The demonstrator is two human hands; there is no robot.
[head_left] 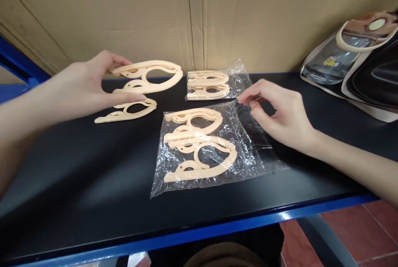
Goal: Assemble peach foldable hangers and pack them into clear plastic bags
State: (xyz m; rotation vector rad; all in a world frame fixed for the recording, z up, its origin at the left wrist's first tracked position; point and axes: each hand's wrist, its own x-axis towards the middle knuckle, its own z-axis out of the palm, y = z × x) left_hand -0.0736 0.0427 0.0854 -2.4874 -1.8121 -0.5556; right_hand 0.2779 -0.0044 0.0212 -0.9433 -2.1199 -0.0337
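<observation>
My left hand (105, 78) grips a cream folding clothes hanger (164, 86), folded up, between thumb and fingers above the table. Below it another folded hanger (139, 111) lies on the black tabletop, partly hidden by my thumb. In front of me a clear plastic bag (248, 163) lies flat with two folded hangers (214, 169) inside, one above the other. My right hand (276, 113) is at the bag's upper right corner, its fingertips pinched together on the thin film. Behind this bag lies a second clear bag (239, 76) with folded hangers (208, 86) in it.
The black table (93, 209) has a blue front rail (217, 229). Cardboard (139, 18) stands upright along the back. On the right, a clear bottle (329, 59) with a brown lid and a loop handle sits in a white-edged holder beside a black item (376, 76).
</observation>
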